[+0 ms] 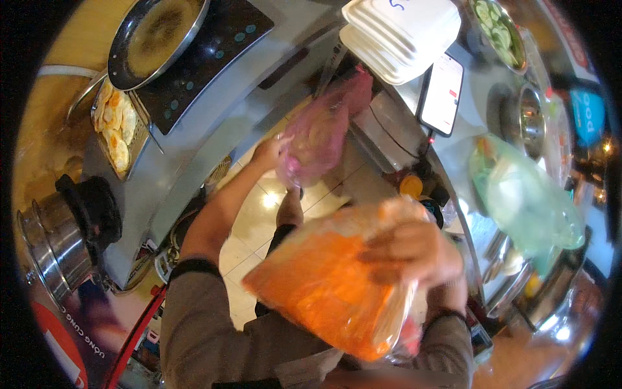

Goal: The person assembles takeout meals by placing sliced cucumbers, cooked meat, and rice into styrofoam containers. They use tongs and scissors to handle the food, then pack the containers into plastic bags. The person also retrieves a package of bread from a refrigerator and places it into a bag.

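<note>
My left hand reaches out over the floor, closed on the edge of a thin pink-purple plastic bag. The bag hangs puffed out and see-through, and part of my fingers is hidden by it. Close to my chest, my right hand grips the top of a large orange bag with a clear, shiny plastic skin. Its contents cannot be made out, and motion blurs that hand a little.
On the left counter are a frying pan on a black cooktop, a tray of fried eggs and a steel pot. The right counter holds white foam boxes, a phone, a green plastic bag and sliced cucumber.
</note>
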`<state>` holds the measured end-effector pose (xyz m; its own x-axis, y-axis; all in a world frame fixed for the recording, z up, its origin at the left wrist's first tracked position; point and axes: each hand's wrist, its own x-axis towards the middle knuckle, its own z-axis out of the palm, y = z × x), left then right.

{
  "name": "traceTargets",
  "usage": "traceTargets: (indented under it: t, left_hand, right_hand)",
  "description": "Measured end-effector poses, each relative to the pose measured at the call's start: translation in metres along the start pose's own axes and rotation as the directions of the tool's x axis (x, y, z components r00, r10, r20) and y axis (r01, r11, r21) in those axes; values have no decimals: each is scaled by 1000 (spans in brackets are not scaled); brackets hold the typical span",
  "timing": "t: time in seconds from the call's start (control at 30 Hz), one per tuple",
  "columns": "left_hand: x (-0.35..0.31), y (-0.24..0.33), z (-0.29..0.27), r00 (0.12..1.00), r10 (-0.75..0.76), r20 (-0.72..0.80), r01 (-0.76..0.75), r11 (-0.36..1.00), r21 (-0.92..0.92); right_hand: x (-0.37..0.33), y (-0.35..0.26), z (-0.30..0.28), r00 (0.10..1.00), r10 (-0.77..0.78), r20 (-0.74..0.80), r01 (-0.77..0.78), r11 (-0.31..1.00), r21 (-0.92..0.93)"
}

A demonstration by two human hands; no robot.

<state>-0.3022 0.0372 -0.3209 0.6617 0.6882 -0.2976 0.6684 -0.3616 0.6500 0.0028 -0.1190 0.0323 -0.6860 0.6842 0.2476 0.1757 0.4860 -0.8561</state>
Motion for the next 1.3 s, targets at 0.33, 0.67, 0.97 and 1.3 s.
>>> traceTargets:
  t: [0.33, 0.67, 0.97, 1.3]
  left_hand:
    - [-130, 67, -10, 986, -138, -98, 105, 953, -285]
    - [-153, 134, -18, 959, -234, -160, 187, 947, -261]
    - [-144, 130, -5, 966, -99, -241, 52, 980, -194]
    - [-150, 139, 23, 966, -54, -254, 6, 982, -188]
  right_hand:
    - [14, 319, 159, 321, 805, -499, -713, 552, 432]
    - [-10, 347, 288, -184, 980, 70, -18, -74, 997]
    - [39, 290, 190, -316, 615, -722, -352, 631, 691]
    - [31, 238, 154, 408, 673, -617, -896, 424, -130]
